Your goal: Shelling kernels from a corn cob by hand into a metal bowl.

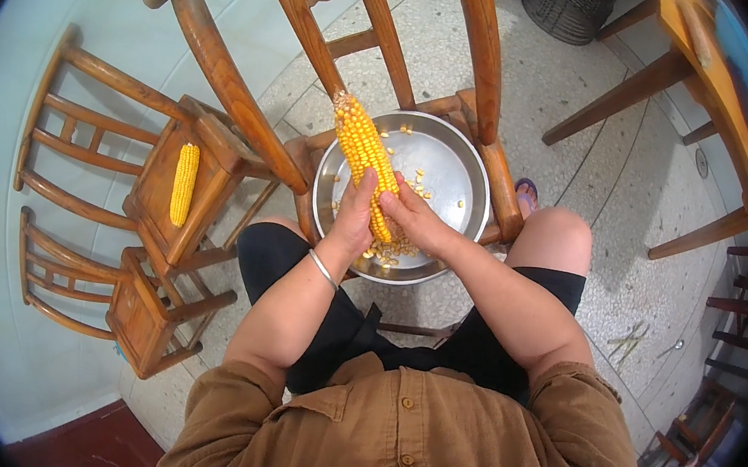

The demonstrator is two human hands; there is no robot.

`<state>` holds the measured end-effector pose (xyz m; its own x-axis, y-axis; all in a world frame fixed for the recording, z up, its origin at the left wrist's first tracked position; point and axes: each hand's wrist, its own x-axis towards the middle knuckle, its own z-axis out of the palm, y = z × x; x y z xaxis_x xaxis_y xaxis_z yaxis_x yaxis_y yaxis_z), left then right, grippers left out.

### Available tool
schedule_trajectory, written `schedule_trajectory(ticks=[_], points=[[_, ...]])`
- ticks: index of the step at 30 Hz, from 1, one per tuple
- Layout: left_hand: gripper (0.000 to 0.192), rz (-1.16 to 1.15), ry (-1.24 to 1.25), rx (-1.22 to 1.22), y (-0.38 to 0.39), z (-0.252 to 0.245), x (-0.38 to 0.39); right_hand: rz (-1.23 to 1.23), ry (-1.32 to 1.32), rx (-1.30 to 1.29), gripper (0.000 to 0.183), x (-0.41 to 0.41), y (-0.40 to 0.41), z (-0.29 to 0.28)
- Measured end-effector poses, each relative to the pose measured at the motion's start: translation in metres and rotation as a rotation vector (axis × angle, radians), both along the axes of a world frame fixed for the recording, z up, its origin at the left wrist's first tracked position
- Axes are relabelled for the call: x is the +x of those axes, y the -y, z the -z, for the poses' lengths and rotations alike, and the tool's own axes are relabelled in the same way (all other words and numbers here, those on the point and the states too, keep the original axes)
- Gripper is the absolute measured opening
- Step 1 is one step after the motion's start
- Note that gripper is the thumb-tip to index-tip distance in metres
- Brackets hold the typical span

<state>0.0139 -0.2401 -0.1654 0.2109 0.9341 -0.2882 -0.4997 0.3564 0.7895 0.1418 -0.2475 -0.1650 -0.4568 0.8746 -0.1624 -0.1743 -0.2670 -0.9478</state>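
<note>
An ear of dried yellow corn (361, 138) is gripped in both hands, tilted over a round stainless steel basin (459, 232). My left hand (353, 214) wraps its left side, thumb along the kernels. My right hand (416, 219) holds the lower right side, thumb pressed on the ear. Along the lower right of the ear a reddish bare patch of cob shows, partly hidden by the right hand. Loose corn kernels (391, 252) are heaped at the basin's near side, with several more scattered across its bottom. The basin rests on the seat of a wooden chair (504, 179) between my knees.
A second ear of corn (184, 185) lies on another wooden chair (158, 190) at the left. A smaller chair (141, 310) stands nearer. At the upper right are a wooden table (737, 94) and a dark wire basket (565, 7). A spoon (677, 345) lies on the terrazzo floor.
</note>
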Motion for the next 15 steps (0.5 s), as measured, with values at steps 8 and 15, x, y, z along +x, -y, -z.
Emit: schedule_trajectory(ticks=[8,15], points=[[0.056,0.004,0.019,-0.03,-0.001,-0.011,-0.002,-0.055,-0.003,-0.093,0.062,0.006,0.0,-0.004],[0.053,0.025,-0.09,0.01,-0.001,-0.007,0.001,-0.084,0.43,0.103,0.064,0.01,-0.005,-0.015]])
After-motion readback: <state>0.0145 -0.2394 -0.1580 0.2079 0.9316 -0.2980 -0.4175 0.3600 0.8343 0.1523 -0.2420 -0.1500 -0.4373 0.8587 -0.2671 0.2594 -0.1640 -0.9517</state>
